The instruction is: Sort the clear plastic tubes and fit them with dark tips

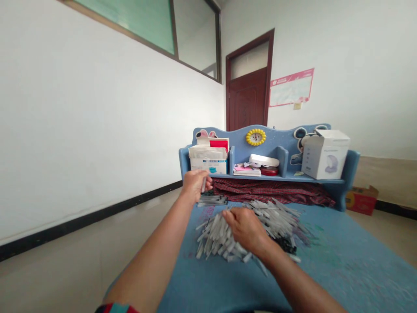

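Note:
My left hand [194,184] is raised at the far left of the table, its fingers closed around a slim translucent plastic tube [204,184] that looks like a pen barrel. Below and just behind it lies a row of similar tubes with dark ends [212,200]. Over a large heap of whitish translucent tubes [216,237] hovers or rests my right hand [245,227]. Its fingers are curled in, and whatever is in them is hidden. Small black parts [286,244] lie at the heap's right side, partly behind my right wrist.
The blue table [352,256] has a back shelf [254,177] carrying a mask box [208,166], a yellow flower-shaped clock [256,137], a white case [263,161] and a white carton [325,156]. Folded plaid cloth [270,191] fills the space beneath. A red carton [361,200] stands on the floor.

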`<action>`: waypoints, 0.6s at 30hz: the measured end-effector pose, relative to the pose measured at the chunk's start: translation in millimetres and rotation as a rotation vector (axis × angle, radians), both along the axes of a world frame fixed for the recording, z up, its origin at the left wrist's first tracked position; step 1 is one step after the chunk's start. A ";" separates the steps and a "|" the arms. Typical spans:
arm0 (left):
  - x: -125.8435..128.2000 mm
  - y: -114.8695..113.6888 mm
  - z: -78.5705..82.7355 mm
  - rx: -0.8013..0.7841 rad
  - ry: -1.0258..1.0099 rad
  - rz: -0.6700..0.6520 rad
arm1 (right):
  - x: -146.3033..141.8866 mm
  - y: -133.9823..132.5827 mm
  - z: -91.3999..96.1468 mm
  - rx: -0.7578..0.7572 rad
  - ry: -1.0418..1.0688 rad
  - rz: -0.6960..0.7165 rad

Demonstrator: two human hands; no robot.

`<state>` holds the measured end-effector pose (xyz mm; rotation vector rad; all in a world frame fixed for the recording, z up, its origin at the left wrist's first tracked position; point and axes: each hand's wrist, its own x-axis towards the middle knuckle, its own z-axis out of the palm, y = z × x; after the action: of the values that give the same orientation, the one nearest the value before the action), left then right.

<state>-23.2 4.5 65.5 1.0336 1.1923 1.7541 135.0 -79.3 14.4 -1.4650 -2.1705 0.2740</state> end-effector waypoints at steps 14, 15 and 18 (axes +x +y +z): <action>35.3 -19.0 -74.8 -0.401 1.267 -0.039 | 28.7 67.6 -16.2 -0.031 -0.163 -0.174; 36.9 -18.7 -74.3 -0.391 1.298 -0.023 | 28.2 67.9 -16.6 -0.023 -0.156 -0.179; 38.9 -18.8 -67.7 -0.341 1.344 0.006 | 30.9 64.3 -16.4 0.015 -0.124 -0.179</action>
<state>15.7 -14.3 -2.2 2.0400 2.1257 0.6198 166.0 -14.9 -2.0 -1.6954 -2.1129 0.1068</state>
